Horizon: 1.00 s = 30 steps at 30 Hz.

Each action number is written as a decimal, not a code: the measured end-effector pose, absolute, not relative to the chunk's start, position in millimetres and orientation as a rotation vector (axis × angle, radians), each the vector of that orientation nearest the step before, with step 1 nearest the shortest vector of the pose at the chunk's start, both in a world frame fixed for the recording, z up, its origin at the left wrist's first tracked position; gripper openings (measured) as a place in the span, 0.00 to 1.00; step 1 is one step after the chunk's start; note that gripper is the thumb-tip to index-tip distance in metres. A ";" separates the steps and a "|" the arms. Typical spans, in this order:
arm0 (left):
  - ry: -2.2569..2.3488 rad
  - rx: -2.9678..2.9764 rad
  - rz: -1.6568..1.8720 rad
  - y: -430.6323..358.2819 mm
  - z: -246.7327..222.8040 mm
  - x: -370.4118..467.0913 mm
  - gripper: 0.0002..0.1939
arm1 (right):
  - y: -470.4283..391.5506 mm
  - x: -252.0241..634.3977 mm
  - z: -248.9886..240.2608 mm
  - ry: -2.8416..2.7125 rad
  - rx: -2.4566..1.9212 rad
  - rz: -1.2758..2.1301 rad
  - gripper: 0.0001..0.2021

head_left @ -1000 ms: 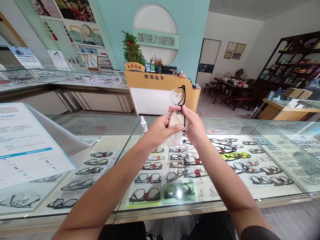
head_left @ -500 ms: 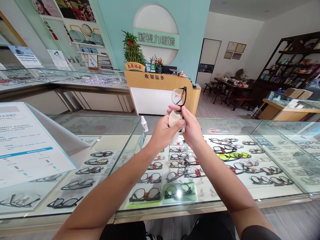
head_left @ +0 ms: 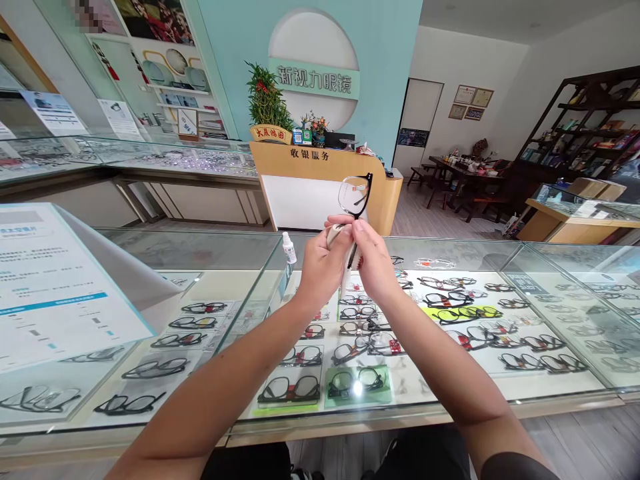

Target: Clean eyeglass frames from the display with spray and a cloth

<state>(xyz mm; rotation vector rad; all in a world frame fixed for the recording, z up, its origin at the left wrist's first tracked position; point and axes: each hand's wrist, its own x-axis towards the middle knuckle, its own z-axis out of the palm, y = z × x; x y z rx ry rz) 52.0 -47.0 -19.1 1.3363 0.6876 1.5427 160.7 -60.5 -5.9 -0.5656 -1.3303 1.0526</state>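
Observation:
A pair of black-framed eyeglasses (head_left: pixel 356 195) stands on end above the counter, one clear lens uppermost. My right hand (head_left: pixel 379 265) is closed on the frame, pinching it near its middle. A cream cleaning cloth (head_left: pixel 345 279) is bunched in my left hand (head_left: pixel 323 267), whose fingers wrap round the lower part of the glasses. The two hands touch, thumbs side by side, and hide the lower lens. Left of them, a small white bottle (head_left: pixel 289 249) stands upright on the glass counter.
Beneath my arms runs a glass display case (head_left: pixel 440 393) holding rows of eyeglasses. A large printed sign (head_left: pixel 55 287) stands on its left part. Beyond it are a wooden cashier desk (head_left: pixel 320 160) and, at back right, a dark table (head_left: pixel 465 167).
The glasses have turned slightly and shifted a little left. My left hand has rolled over, so less cloth shows between the hands. The lower lens is now covered.

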 end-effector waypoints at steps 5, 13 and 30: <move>0.673 1.342 1.546 -47.2 -19.3 53.2 0.24 | -59.0 160.5 -5.6 -1.315 -0.527 1.071 0.21; 0.572 1.280 1.405 -38.8 -23.5 53.3 0.26 | -54.5 165.4 -4.9 -1.263 -0.570 1.037 0.20; 0.533 1.580 1.120 -45.0 -10.2 39.9 0.26 | -45.8 177.3 -0.2 -1.044 -0.611 1.140 0.19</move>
